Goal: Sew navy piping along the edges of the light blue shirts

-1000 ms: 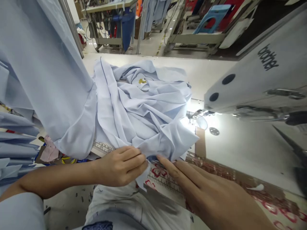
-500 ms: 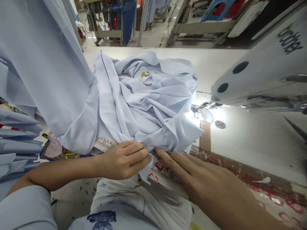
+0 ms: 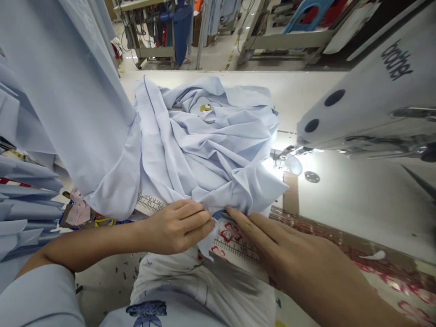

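A crumpled pale blue garment [image 3: 207,150] with a small yellow badge [image 3: 205,108] lies heaped on the sewing table. My left hand [image 3: 177,225] is closed, pinching the garment's near edge. My right hand [image 3: 299,268] lies beside it with fingers stretched out, fingertips pressing the same edge down at the table's front. A measuring tape [image 3: 235,243] printed along the table edge runs under both hands.
A white Brother sewing machine [image 3: 368,104] stands at the right, its needle area [image 3: 286,156] lit just beyond the cloth. More pale blue fabric [image 3: 61,100] hangs at the left over stacked pieces [image 3: 23,213]. Other sewing tables [image 3: 153,27] stand beyond.
The hands and garment have hardly moved. The right fingertips have shifted slightly along the cloth edge, and the view has shifted a little.
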Tool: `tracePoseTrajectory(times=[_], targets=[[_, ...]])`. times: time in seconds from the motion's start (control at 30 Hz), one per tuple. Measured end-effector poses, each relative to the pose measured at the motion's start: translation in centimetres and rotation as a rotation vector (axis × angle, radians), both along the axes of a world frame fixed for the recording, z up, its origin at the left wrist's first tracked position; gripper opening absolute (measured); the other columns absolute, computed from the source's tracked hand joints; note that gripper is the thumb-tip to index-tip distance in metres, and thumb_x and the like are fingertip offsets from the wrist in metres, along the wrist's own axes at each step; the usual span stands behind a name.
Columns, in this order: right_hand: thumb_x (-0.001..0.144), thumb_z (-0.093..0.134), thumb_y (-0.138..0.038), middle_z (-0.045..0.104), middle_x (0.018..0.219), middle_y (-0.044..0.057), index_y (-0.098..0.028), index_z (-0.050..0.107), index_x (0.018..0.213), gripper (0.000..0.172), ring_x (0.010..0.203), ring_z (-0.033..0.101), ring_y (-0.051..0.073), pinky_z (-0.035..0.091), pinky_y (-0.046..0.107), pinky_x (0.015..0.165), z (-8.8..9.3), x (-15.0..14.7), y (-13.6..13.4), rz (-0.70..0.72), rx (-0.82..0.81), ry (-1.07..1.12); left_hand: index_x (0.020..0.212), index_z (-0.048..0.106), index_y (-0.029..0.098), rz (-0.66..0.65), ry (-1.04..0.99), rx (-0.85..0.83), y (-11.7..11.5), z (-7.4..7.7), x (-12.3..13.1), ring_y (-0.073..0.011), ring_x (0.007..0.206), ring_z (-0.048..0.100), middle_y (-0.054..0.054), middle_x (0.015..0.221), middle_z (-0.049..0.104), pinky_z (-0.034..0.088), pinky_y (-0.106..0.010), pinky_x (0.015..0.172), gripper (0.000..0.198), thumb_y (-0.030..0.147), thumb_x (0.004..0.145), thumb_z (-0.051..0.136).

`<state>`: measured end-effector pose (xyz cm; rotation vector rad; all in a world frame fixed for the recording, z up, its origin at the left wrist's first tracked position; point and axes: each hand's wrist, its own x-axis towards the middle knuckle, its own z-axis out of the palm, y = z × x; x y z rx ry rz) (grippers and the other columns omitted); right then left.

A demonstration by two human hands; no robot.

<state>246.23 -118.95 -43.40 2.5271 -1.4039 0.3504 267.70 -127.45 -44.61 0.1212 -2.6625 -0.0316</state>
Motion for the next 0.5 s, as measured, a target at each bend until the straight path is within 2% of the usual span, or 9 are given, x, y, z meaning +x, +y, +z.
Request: tracePoseTrajectory(times=[0.1, 0.17, 0.27, 0.33, 0.37, 0.4, 0.47, 0.5], targets=[[0.073, 0.032, 0.008, 0.062, 0.076, 0.004, -0.007, 0.05, 0.114, 0.048, 0.057, 0.059, 0.014, 0.041, 0.024, 0.04, 0.0, 0.4, 0.0, 0.007, -0.01, 0.05, 0.097, 0.059, 0.006, -0.016, 0.038, 0.035, 0.4, 0.3, 0.3, -0.019, 0.09, 0.06, -0.011, 0.092, 0.066, 0.054, -0.032, 0.077, 0.018, 0.011, 0.089, 0.044], [0.07, 0.034, 0.008, 0.062, 0.075, 0.004, -0.007, 0.053, 0.112, 0.048, 0.056, 0.058, 0.015, 0.041, 0.025, 0.041, 0.2, 0.7, 0.2, 0.022, -0.011, 0.056, 0.095, 0.059, 0.008, -0.077, 0.029, 0.161, 0.7, 1.5, 1.0, -0.0163, 0.082, 0.061, -0.01, 0.086, 0.066, 0.054, -0.029, 0.072, 0.02, 0.011, 0.089, 0.04], [0.073, 0.035, 0.002, 0.065, 0.076, 0.003, -0.013, 0.056, 0.106, 0.042, 0.054, 0.058, 0.013, 0.043, 0.025, 0.042, 0.8, 0.7, 0.6, 0.083, 0.085, -0.084, 0.098, 0.061, 0.013, -0.258, -0.252, 0.511, -0.4, 4.9, 1.4, -0.0125, 0.079, 0.063, -0.006, 0.082, 0.068, 0.055, -0.023, 0.071, 0.018, 0.014, 0.089, 0.045], [0.076, 0.037, -0.003, 0.066, 0.075, 0.001, -0.016, 0.057, 0.105, 0.037, 0.054, 0.059, 0.012, 0.046, 0.022, 0.046, 1.3, -0.1, 0.4, 0.11, 0.187, -0.252, 0.102, 0.061, 0.018, -0.39, -0.458, 0.699, -2.8, 7.3, 0.0, -0.0098, 0.08, 0.065, -0.002, 0.085, 0.07, 0.055, -0.018, 0.072, 0.017, 0.02, 0.089, 0.05], [0.076, 0.038, -0.005, 0.066, 0.073, 0.0, -0.017, 0.056, 0.105, 0.036, 0.054, 0.059, 0.011, 0.046, 0.021, 0.047, 1.4, -0.5, 0.0, 0.095, 0.205, -0.321, 0.102, 0.062, 0.02, -0.423, -0.493, 0.73, -4.6, 8.2, -1.4, -0.0089, 0.078, 0.065, -0.001, 0.086, 0.071, 0.055, -0.017, 0.069, 0.018, 0.023, 0.09, 0.049], [0.074, 0.038, -0.004, 0.066, 0.073, 0.0, -0.017, 0.056, 0.106, 0.038, 0.055, 0.059, 0.011, 0.047, 0.021, 0.049, 1.5, -1.0, -0.6, 0.055, 0.189, -0.35, 0.101, 0.063, 0.021, -0.353, -0.488, 0.713, -6.7, 8.9, -3.3, -0.0089, 0.076, 0.066, 0.0, 0.088, 0.071, 0.055, -0.019, 0.07, 0.02, 0.025, 0.091, 0.047], [0.07, 0.035, 0.002, 0.067, 0.083, 0.005, -0.014, 0.056, 0.109, 0.048, 0.068, 0.062, 0.015, 0.05, 0.024, 0.055, 1.4, -1.7, -2.1, -0.051, 0.037, -0.303, 0.092, 0.067, 0.017, 0.023, -0.437, 0.515, -11.1, 9.3, -7.9, -0.0108, 0.076, 0.066, -0.002, 0.091, 0.071, 0.054, -0.024, 0.074, 0.024, 0.027, 0.092, 0.045], [0.069, 0.033, 0.004, 0.067, 0.092, 0.009, -0.013, 0.057, 0.111, 0.051, 0.078, 0.064, 0.018, 0.052, 0.028, 0.06, 1.2, -1.8, -2.9, -0.088, -0.052, -0.235, 0.092, 0.067, 0.015, 0.218, -0.405, 0.372, -13.0, 9.1, -10.3, -0.0124, 0.085, 0.065, -0.003, 0.096, 0.07, 0.051, -0.027, 0.083, 0.027, 0.025, 0.093, 0.041]])
